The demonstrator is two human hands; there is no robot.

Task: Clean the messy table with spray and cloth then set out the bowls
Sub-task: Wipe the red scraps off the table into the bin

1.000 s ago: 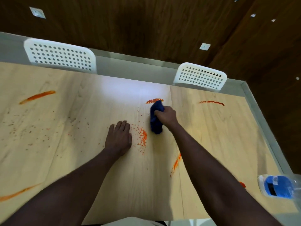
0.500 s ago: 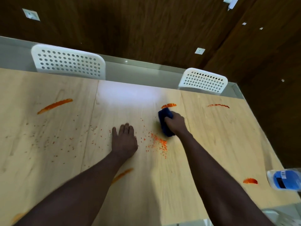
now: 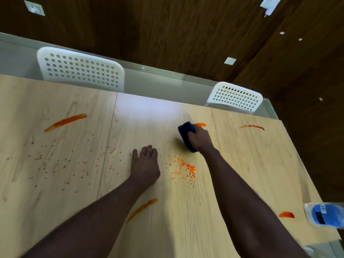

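Right hand [image 3: 200, 139] gripping blue cloth [image 3: 186, 131] (folded, perhaps); left hand [image 3: 145, 165] flat, fingers together

we list two white chairs with perforated backs, well apart: left chair [image 3: 80, 71], right chair [image 3: 235, 98]. behind them we note a grey ledge [image 3: 158, 84], then dark wood panelling [image 3: 167, 34]. on it we count a white socket [image 3: 230, 61], a plate [image 3: 34, 8] and a plug [image 3: 269, 4].

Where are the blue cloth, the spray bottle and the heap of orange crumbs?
blue cloth [image 3: 185, 129]: head view, its uncovered far end.
spray bottle [image 3: 324, 215]: head view, its blue label.
heap of orange crumbs [image 3: 187, 169]: head view, its dense middle.
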